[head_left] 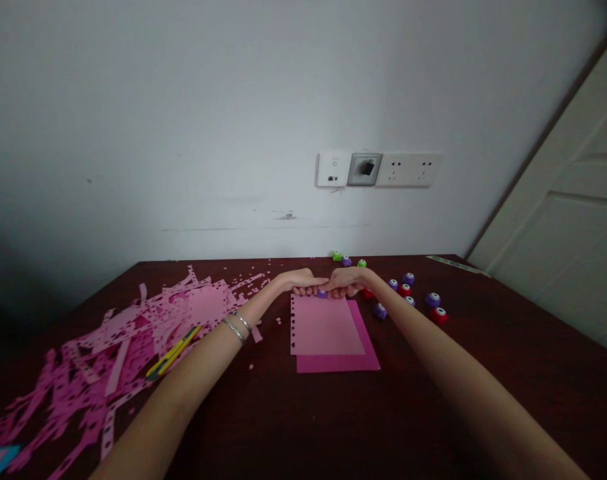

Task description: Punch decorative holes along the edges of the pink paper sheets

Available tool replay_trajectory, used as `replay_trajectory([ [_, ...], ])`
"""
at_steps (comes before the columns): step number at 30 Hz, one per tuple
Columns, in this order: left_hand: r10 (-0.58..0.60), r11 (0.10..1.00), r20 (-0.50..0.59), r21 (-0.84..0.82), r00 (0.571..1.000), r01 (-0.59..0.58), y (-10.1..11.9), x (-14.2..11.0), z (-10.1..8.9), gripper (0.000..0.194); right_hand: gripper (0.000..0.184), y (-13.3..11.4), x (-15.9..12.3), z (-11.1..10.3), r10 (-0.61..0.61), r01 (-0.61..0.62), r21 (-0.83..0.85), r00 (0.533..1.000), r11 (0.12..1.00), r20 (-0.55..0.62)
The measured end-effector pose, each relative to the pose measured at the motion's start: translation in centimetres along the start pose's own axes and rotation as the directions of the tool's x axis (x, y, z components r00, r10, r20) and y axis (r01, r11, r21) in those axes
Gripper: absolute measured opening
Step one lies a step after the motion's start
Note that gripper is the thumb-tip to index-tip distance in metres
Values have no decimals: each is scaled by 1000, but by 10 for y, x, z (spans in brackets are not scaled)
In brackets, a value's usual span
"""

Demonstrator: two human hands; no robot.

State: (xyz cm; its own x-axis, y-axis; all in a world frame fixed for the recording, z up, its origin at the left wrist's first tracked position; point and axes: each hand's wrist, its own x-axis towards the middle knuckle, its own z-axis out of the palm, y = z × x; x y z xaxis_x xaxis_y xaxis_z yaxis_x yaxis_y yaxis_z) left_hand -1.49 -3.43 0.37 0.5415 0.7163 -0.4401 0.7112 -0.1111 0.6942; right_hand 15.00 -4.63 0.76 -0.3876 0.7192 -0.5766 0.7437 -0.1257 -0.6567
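Note:
My left hand (307,280) and my right hand (344,280) meet at the far edge of a light pink sheet of paper (328,327). Between them sits a small purple craft punch (322,293), with both thumbs pressed on its top and the fingers curled round it. Along its left edge the light sheet has a row of punched holes. A darker pink sheet (338,363) lies under it, showing at the right and near sides. The punch is mostly hidden by my fingers.
Pink paper strips and scraps (133,333) are heaped on the left, with a yellow utility knife (173,353) on them. Several purple and red punches (433,300) stand on the right; green ones (336,256) are near the wall. A ruler-like strip (458,265) lies at the back right.

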Motion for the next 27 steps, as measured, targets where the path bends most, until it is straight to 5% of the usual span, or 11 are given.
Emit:
replay_trajectory([
  [16,109,993,197,-70,974,-97,-10,3,-8,55,42,-18,-5,-5,122,-119,-30,988,992,91],
  [27,-4,999,243,-44,970,15,-4,15,-13,53,39,-5,8,-7,127,-133,38,985,990,120],
])
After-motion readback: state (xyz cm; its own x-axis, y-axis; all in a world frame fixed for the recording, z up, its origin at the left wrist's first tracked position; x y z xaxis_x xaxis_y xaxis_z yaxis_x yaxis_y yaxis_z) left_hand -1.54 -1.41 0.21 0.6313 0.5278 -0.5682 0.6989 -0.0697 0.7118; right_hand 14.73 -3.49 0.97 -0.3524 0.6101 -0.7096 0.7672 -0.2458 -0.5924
